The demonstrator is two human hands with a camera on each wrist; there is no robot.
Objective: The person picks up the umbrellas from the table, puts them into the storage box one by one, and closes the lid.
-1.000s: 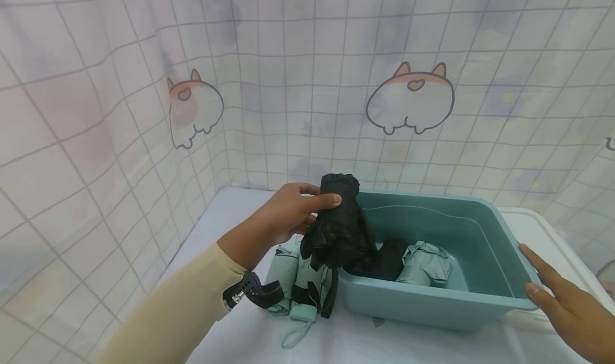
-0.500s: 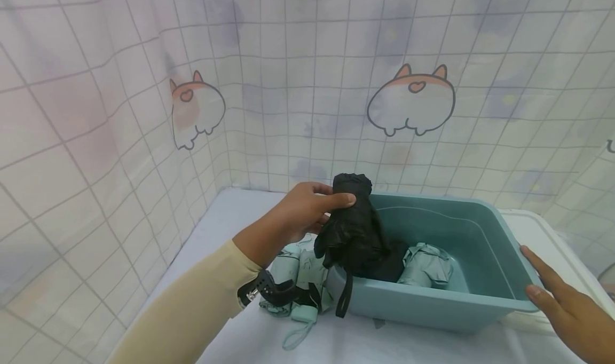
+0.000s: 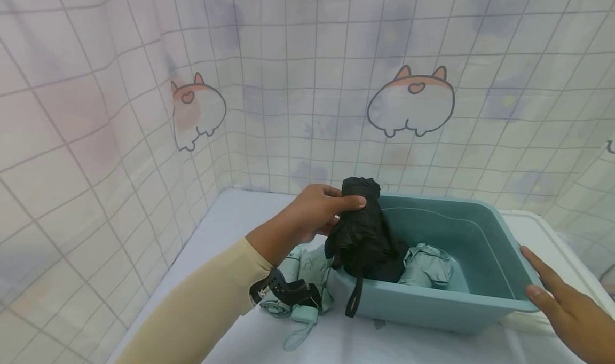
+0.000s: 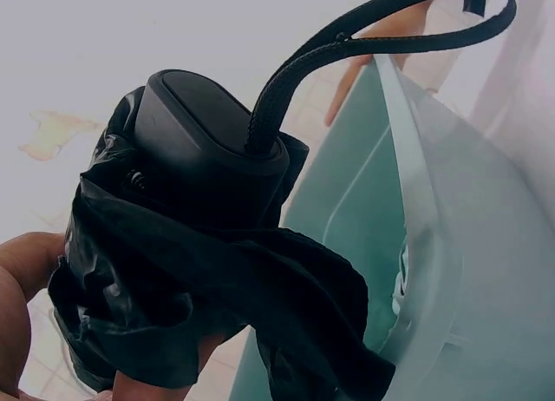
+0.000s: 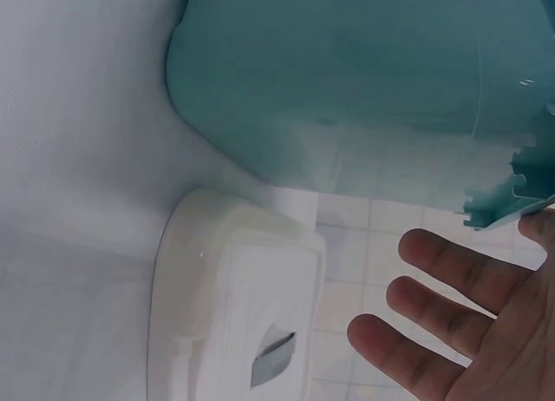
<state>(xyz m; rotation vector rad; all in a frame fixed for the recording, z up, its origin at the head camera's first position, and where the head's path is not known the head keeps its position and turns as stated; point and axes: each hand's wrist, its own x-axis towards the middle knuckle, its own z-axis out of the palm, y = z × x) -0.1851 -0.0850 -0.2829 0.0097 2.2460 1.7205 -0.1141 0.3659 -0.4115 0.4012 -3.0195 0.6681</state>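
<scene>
My left hand (image 3: 317, 209) grips a folded black umbrella (image 3: 362, 230) between thumb and fingers, over the left end of the teal plastic bin (image 3: 480, 300). In the left wrist view the umbrella's black handle end (image 4: 212, 132) and wrist strap (image 4: 381, 45) show, with loose fabric around them. Inside the bin lies a pale green folded umbrella (image 3: 425, 265). What lies beneath the black umbrella is hidden. At the bin's right end my right hand (image 3: 567, 300) rests against the rim; the right wrist view shows its fingers (image 5: 434, 358) extended.
Left of the bin, several pale green folded umbrellas (image 3: 312, 270) lie on the white tabletop (image 3: 240, 209), partly behind my left wrist. A white lidded box (image 3: 528, 220) stands to the right of the bin. A grid-patterned curtain (image 3: 307, 86) hangs behind.
My left hand has moved right with the black umbrella, from the bin's left edge to farther over its inside. The strap now hangs down the bin's front. My right hand stays on the rim.
</scene>
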